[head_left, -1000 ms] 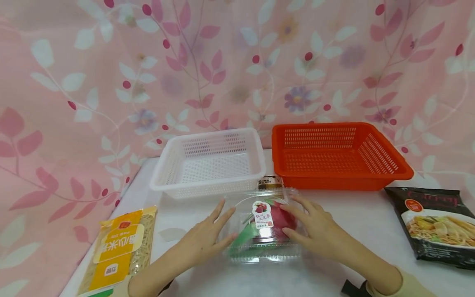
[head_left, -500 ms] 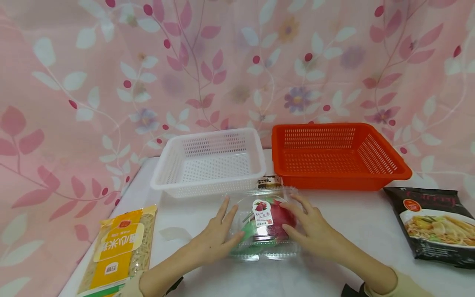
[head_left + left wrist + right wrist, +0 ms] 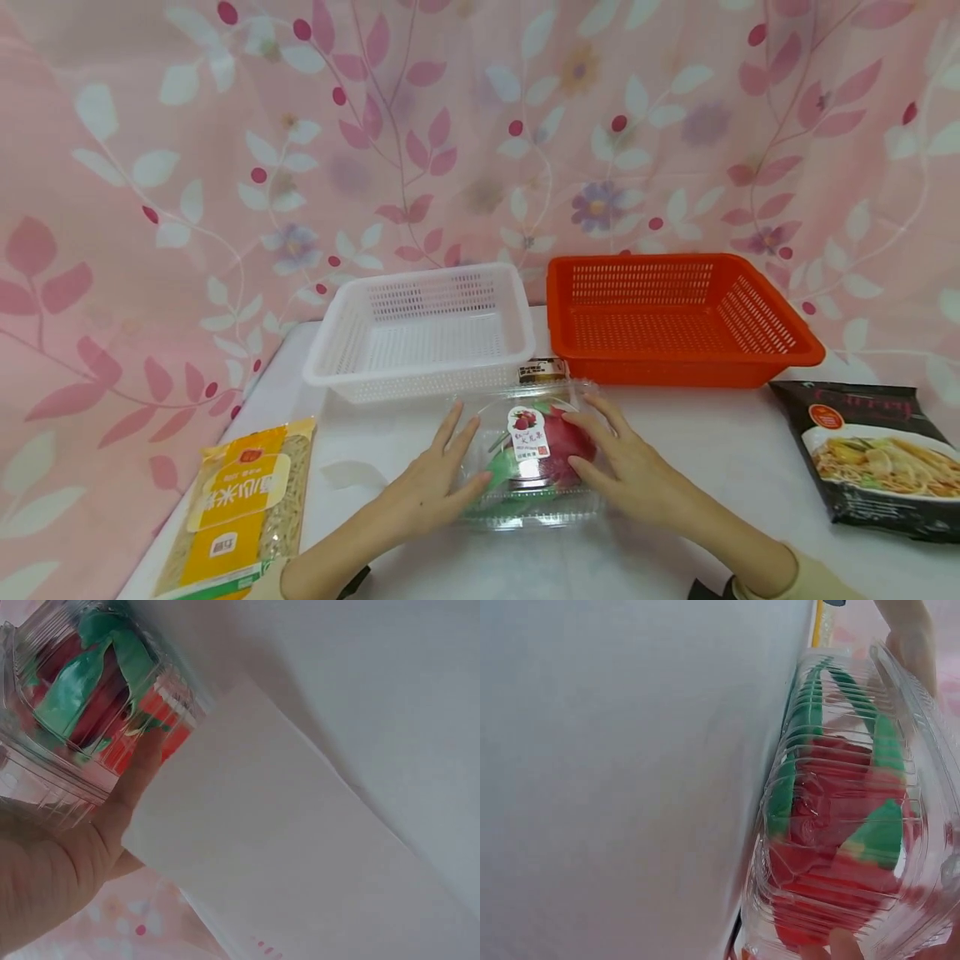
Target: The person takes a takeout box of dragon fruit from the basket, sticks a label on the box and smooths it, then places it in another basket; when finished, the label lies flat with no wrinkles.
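Observation:
A clear plastic clamshell box [image 3: 495, 515] with a white fruit-picture label [image 3: 529, 435] sits at the middle front of the table. Inside lies a red dragon fruit [image 3: 558, 467] with green leaf tips. My left hand [image 3: 427, 492] rests at the box's left side, fingers spread and straight, its thumb [image 3: 139, 769] along the ribbed wall in the left wrist view. Spread over the right side, my right hand [image 3: 633, 471] touches the lid with its fingers, the thumb near the front. In the right wrist view, fingertips [image 3: 840, 946] show at the ribbed wall.
Behind the box stand a white basket [image 3: 420, 375] and a red basket [image 3: 682, 371]. A small brown-and-gold item [image 3: 542, 371] sits between them. A yellow pasta packet [image 3: 236, 508] lies at left, a black noodle packet [image 3: 873, 458] at right.
My left hand has shifted slightly right, closer in against the box. The right hand stays at its side, and the head view has tilted a little.

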A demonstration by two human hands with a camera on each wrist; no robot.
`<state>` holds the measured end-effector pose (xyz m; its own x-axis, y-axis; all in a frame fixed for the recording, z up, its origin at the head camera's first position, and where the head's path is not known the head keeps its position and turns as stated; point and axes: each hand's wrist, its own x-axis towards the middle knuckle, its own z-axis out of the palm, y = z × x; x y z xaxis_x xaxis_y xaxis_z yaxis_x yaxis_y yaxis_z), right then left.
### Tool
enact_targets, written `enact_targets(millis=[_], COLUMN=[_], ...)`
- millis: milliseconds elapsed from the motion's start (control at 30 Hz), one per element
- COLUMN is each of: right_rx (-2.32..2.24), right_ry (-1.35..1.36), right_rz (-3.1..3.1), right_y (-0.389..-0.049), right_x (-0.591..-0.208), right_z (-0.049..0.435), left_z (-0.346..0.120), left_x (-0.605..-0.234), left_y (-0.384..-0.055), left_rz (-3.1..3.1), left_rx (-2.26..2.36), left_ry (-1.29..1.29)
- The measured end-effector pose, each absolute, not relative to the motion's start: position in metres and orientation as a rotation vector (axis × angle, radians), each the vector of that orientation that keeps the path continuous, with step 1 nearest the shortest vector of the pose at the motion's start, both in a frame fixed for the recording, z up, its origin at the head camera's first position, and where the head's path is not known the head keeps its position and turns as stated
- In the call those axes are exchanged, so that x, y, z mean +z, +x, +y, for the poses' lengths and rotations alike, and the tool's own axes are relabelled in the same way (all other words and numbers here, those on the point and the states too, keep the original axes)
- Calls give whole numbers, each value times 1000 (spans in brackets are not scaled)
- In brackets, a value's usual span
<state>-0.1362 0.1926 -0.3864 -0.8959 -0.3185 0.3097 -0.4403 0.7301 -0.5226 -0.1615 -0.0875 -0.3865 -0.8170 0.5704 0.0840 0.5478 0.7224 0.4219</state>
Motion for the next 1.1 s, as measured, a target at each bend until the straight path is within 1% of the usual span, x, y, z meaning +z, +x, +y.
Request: enact_targets(millis=[233, 533, 833, 1100], right_rx=[856, 906, 927, 876], right_ry=[586, 525, 485, 481], right_rz=[-2745, -2804, -2820, -2843], right_y=[-133, -124, -114, -117], right_x=[-383, -372, -342, -320], right_z=[189, 191, 203, 212], left_z=[-86, -82, -72, -64], left_x=[-385, -374, -351, -324], left_y=[-158, -150, -145, -157], left_rz=[2909, 2959, 3063, 3100], left_rx=[732, 727, 730, 686], left_ry=[909, 869, 928, 997])
